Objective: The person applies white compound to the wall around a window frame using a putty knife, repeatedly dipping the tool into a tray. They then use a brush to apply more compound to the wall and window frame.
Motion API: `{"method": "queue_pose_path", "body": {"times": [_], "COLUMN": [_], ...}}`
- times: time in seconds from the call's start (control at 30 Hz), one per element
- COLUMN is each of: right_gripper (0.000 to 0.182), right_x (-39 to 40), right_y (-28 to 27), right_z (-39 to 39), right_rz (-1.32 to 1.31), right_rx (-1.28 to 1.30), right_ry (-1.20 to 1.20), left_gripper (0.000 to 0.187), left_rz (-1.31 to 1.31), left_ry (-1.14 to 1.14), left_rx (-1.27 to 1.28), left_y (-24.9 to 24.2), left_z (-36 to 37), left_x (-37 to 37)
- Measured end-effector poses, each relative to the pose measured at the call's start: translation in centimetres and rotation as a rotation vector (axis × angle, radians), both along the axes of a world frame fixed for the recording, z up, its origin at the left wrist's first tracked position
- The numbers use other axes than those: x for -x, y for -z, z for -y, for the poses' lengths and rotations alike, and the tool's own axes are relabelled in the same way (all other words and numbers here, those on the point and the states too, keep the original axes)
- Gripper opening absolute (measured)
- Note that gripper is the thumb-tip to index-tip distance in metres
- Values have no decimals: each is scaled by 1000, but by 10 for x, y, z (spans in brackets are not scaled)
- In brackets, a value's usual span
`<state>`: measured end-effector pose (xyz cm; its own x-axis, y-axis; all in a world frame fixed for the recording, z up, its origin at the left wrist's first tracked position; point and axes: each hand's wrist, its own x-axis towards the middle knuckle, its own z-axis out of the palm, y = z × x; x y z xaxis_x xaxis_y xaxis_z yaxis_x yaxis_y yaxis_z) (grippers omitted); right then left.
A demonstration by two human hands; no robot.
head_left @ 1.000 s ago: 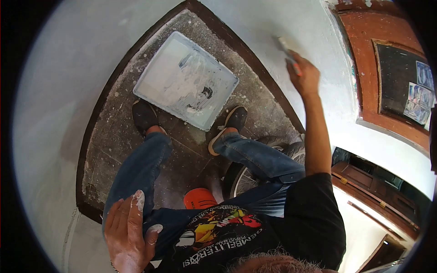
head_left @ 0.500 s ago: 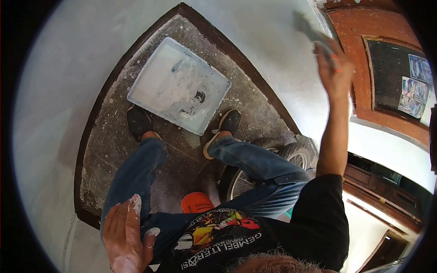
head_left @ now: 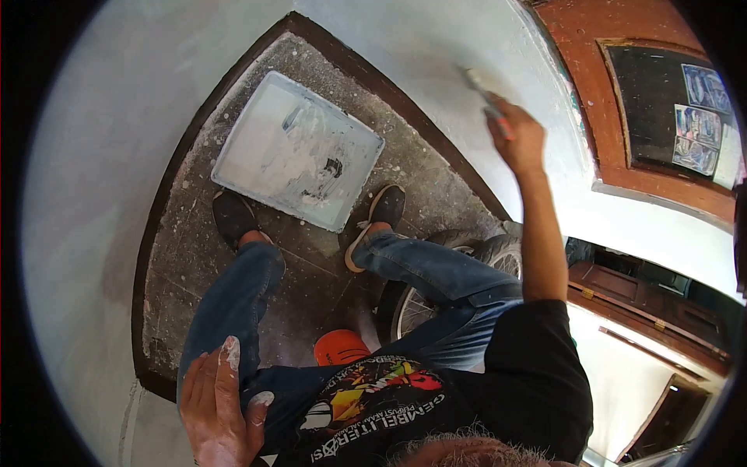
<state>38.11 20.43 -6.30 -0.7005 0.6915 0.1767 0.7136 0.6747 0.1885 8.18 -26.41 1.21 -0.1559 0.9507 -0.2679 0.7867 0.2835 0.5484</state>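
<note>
My right hand (head_left: pixel 520 142) grips a paintbrush (head_left: pixel 478 81) by its handle, which shows grey and orange. The pale bristle end points up and left, right at the whitish wall (head_left: pixel 405 50), and is slightly blurred. My left hand (head_left: pixel 219 409) lies over my left thigh with its fingers stretched out and the thumb apart. White paint coats its index fingertip and thumb tip. On the floor in front of my feet is a light paint tray (head_left: pixel 356 185), smeared with white and dark streaks.
Paint spots cover the dark floor (head_left: pixel 179 272), which narrows to a corner between two walls. A bicycle-like wheel (head_left: pixel 416 315) stands by my right leg, and an orange cap (head_left: pixel 341 347) shows between my legs. A brown wooden frame (head_left: pixel 568 39) borders the wall at right.
My right hand has moved left and slightly down along the wall with the paintbrush. The view has shifted a little. My left hand stays on my thigh.
</note>
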Motion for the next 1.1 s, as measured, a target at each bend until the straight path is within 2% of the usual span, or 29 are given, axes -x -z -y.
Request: {"method": "queue_pose_path", "body": {"times": [0.07,0.1,0.13,0.2,0.27,0.33,0.47,0.6,0.7,0.8,0.87,0.9,1.0,1.1], "right_gripper": [32,30,28,29,30,29,28,37,41,39,36,32,28,29], "right_x": [-8,-5,0,-9,-12,2,2,-23,-31,-35,-40,-40,-44,-50], "right_y": [-41,-59,-72,-70,-47,-37,-11,57,97,111,95,81,43,42], "right_z": [11,23,37,46,43,47,28,35,39,28,18,16,31,48], "right_rz": [-110,-181,-247,-235,-226,-85,-89,14,85,148,86,32,-129,-151], "right_rx": [-85,-98,-7,-57,-17,11,183,221,177,63,7,-65,-136,-8], "right_ry": [-80,-42,98,57,-125,-30,-53,-93,-88,-73,16,-47,-16,-24], "left_gripper": [67,68,68,69,67,64,60,59,60,62,64,65,67,69], "left_rz": [30,48,41,34,-2,-23,16,-2,-3,-109,-55,-29,-16,-78], "left_ry": [-13,-22,-23,-28,-36,-20,19,38,77,119,85,66,50,24], "left_rx": [58,87,104,132,127,125,116,139,189,176,245,279,254,359], "left_y": [-5,-8,-9,-9,-5,-5,-4,0,2,11,10,9,10,12], "left_z": [-7,-9,-9,-10,-1,2,-1,5,7,22,25,23,23,28], "left_x": [1,1,1,-1,-3,-3,1,5,10,10,12,13,15,18]}}
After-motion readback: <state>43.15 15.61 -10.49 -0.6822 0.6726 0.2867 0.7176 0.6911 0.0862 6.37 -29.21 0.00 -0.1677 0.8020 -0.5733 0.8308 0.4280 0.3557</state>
